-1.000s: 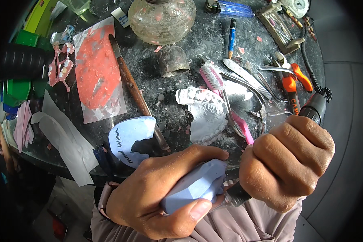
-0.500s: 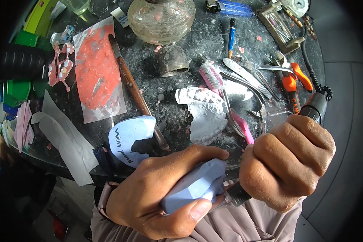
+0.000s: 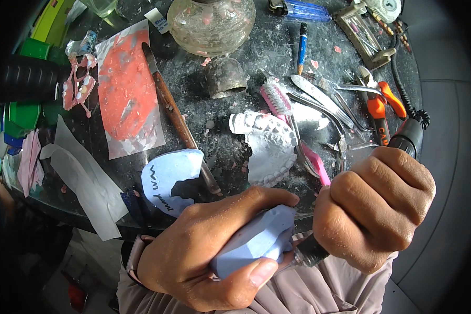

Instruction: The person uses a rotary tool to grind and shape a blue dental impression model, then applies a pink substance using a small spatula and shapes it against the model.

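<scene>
My left hand [image 3: 193, 248] wraps around a blue plaster dental cast [image 3: 251, 243], thumb across its near side and index finger along its far edge. In my right hand [image 3: 374, 209] is a black handpiece [image 3: 407, 138] with a coiled cord, its front end reaching toward the cast's right side. Whether its tip touches the cast is hard to see, since the fingers and cast cover it. Just beyond my left hand lies a flat blue plaster piece [image 3: 156, 180] with dark handwriting and a notch. A white plaster dental cast [image 3: 269, 157] rests farther back.
Left of centre are a pink wax sheet [image 3: 123, 89], a wooden-handled wax knife [image 3: 175, 115] and paper strips [image 3: 86, 183]. A glass burner [image 3: 212, 26] and metal cap [image 3: 225, 77] stand at the back. Pink brush [image 3: 276, 98], metal instruments and orange-handled pliers [image 3: 376, 107] crowd the right.
Both hands stay nearly in place with the same hold. The blue cast and the handpiece's front end have shifted very slightly; the view has moved a touch.
</scene>
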Demonstrator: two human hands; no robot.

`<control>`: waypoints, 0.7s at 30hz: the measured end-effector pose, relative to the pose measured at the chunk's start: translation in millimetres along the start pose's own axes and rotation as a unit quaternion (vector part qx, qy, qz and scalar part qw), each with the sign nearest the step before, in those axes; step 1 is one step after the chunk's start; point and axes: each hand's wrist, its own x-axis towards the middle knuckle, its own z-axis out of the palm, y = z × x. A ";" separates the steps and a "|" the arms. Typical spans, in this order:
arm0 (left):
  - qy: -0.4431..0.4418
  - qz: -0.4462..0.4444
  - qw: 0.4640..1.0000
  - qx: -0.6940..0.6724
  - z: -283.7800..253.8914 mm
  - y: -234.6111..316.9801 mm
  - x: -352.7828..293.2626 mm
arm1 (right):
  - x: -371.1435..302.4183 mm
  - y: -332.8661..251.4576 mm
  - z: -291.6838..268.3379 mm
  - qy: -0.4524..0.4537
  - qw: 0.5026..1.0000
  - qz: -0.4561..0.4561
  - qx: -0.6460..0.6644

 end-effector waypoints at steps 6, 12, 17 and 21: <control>-0.007 -0.008 1.000 0.014 -2.5 0.5 0.0 | -13.4 -4.8 14.6 0.051 0.998 0.037 0.012; 0.015 -0.016 1.000 0.003 1.9 1.5 0.8 | -14.5 -4.4 10.5 0.047 0.998 0.043 0.015; 0.036 -0.037 0.999 -0.001 3.0 3.1 -0.2 | -12.4 -4.0 10.2 0.041 0.999 0.032 0.005; 0.055 -0.045 0.997 0.005 4.3 3.0 0.5 | -13.8 -3.9 13.2 0.054 0.998 0.036 0.016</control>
